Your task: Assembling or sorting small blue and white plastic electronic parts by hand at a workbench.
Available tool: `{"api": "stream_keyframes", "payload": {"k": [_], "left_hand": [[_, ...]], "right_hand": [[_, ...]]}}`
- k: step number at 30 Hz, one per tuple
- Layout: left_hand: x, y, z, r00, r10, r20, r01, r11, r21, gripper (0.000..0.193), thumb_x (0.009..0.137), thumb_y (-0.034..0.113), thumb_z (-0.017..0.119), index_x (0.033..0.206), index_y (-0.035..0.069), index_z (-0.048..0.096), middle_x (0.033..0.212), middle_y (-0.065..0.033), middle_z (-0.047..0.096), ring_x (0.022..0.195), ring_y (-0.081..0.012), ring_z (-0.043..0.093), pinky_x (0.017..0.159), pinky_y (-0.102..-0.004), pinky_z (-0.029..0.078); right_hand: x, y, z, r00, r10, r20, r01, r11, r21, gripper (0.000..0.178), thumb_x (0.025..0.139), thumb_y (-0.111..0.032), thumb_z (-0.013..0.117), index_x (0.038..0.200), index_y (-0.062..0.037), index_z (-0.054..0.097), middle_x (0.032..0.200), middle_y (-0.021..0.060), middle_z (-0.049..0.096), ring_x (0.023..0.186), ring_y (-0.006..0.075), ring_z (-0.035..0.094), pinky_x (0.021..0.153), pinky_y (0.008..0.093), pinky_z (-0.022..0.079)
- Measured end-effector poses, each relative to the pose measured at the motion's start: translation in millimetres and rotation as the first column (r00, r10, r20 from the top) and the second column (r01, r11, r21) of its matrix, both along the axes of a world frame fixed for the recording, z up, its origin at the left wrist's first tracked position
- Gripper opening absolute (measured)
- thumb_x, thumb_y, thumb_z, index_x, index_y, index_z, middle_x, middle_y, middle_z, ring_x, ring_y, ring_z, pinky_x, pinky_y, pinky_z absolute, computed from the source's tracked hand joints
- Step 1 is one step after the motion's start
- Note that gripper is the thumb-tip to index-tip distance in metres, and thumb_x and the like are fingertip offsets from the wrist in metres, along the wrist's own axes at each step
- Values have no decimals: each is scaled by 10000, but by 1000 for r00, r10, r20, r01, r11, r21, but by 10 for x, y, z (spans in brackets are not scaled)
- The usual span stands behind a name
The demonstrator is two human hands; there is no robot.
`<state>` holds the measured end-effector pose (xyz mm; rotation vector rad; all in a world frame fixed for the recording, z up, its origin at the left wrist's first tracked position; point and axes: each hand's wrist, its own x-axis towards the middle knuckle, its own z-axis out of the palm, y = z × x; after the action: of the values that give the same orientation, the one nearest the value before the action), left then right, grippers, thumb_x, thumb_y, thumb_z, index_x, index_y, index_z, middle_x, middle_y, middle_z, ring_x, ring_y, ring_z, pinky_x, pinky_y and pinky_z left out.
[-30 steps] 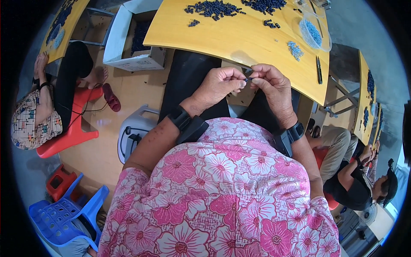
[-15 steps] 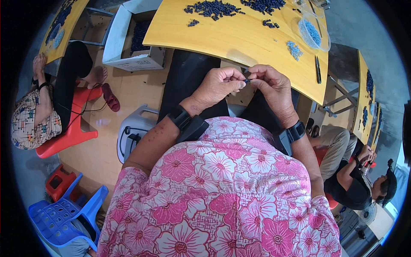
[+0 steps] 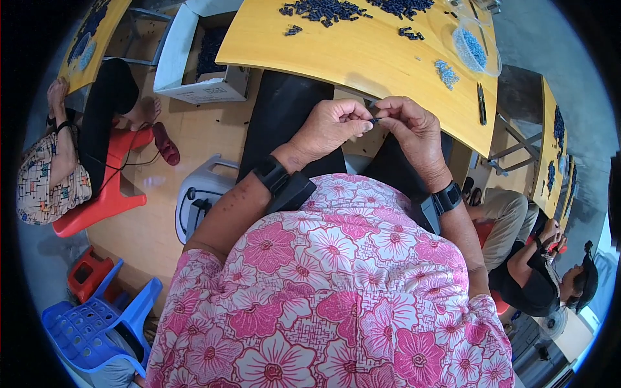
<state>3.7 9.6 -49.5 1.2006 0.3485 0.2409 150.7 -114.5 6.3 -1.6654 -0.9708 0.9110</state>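
Observation:
Just in front of the table's near edge, above my lap, both hands meet at the fingertips. Thumb and forefinger of my left hand [image 3: 331, 130] pinch one end of a small dark cylindrical part [image 3: 374, 120]. The other end sits between the thumb and forefinger of my right hand [image 3: 411, 125]. Most of the part is covered by the fingers, so its exact kind does not show. Similar dark parts lie heaped [image 3: 326, 11] on the yellow table [image 3: 310, 57], with a few loose ones [image 3: 411, 33] nearer me.
At the table's right are a clear tub [image 3: 475, 46] of light-blue pieces, a small blue pile [image 3: 446, 75] and a black pen [image 3: 481, 103]. A white box [image 3: 206, 90] holding dark parts stands on the floor at left. People sit at tables on both sides.
Both hands keep their pinch on the small dark part, with only a slight shift of the fingers. The view has moved a little.

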Motion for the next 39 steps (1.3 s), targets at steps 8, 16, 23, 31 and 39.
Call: {"api": "stream_keyframes", "payload": {"k": [8, 16, 23, 31, 39], "left_hand": [[0, -9, -14, 1000, 5, -11, -5, 1000, 19, 134, 867, 54, 640, 980, -18, 632, 839, -13, 629, 756, -57, 579, 700, -202, 490], [-5, -21, -3, 999, 13, -38, -11, 998, 65, 126, 864, 46, 636, 971, -22, 633, 831, -16, 635, 750, -61, 589, 688, -204, 497], [-5, -42, 42, 994, 35, -101, -19, 988, 150, 127, 854, 26, 626, 962, -40, 637, 864, -46, 662, 789, -75, 611, 712, -214, 506], [-7, -63, -29, 993, 45, -108, -27, 986, 163, 173, 854, 18, 628, 1013, -47, 642, 899, -55, 672, 821, -89, 618, 741, -228, 513], [-24, -64, 17, 995, 63, -79, -36, 950, 311, 142, 859, 27, 630, 980, -46, 644, 853, -58, 661, 774, -80, 606, 706, -223, 509]], "right_hand": [[-16, 5, 30, 998, 20, 51, -21, 1000, 23, 234, 825, 81, 598, 1031, -26, 634, 962, 11, 658, 898, 91, 607, 821, 232, 475], [-46, 34, 118, 937, 77, 341, -76, 997, -17, 238, 794, 57, 612, 1002, -51, 647, 902, 67, 672, 854, 146, 639, 786, 255, 488], [-62, 59, 157, 792, 155, 591, -181, 983, -16, 262, 728, 45, 615, 948, -92, 654, 854, 96, 654, 787, 258, 643, 717, 308, 507], [-97, 100, 144, 694, 204, 690, -251, 967, -34, 231, 719, 7, 601, 927, -84, 639, 846, 113, 645, 778, 305, 637, 692, 366, 514], [-121, 151, 210, 652, 282, 704, -316, 945, -85, 269, 704, -33, 614, 965, -83, 657, 849, 124, 644, 804, 305, 626, 734, 368, 508]]}}
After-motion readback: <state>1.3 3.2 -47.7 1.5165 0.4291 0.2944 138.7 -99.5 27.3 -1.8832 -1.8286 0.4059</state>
